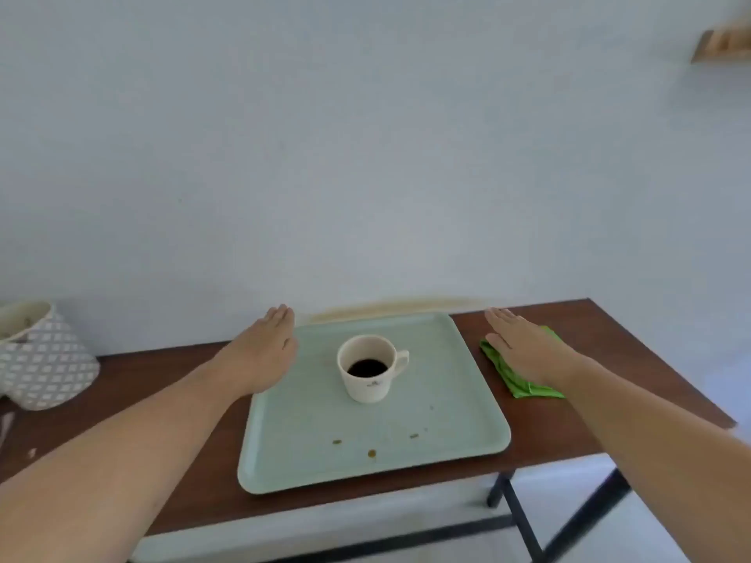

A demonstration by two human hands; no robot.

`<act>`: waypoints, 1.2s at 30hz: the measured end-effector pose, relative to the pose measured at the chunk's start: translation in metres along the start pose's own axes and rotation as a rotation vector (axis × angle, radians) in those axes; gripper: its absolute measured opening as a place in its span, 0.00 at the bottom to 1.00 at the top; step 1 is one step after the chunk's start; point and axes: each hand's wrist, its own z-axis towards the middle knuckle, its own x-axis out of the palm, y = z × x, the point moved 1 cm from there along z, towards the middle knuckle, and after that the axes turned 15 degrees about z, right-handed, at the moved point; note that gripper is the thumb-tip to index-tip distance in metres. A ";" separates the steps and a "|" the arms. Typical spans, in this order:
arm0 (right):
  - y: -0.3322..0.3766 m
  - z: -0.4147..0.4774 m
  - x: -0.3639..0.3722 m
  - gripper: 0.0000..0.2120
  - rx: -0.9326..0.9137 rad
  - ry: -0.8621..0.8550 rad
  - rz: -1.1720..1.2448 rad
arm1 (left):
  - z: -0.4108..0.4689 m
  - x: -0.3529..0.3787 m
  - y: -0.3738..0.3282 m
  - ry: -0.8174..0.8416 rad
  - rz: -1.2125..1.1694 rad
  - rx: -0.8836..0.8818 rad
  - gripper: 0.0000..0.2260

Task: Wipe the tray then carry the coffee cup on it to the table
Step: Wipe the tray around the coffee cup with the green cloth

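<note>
A pale green tray [455,404] lies on a dark brown table [162,408], with a few brown drips near its front edge. On the tray's far half stands a white coffee cup [367,390] with dark coffee in it, its handle to the right. My left hand [264,351] hovers flat over the tray's left rim, palm down and holding nothing. My right hand [524,347] is stretched out flat over a folded green cloth [524,390] that lies on the table right of the tray; whether the palm touches the cloth is unclear.
A patterned grey-and-white container [44,359] stands at the table's far left. The table's right edge [670,359] is close beyond the cloth, with black legs below. A wall runs behind the table, and a wooden shelf [723,46] hangs at the upper right.
</note>
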 end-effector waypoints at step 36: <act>-0.022 -0.018 0.066 0.23 0.113 -0.251 0.170 | -0.006 0.099 -0.017 -0.062 0.207 0.022 0.30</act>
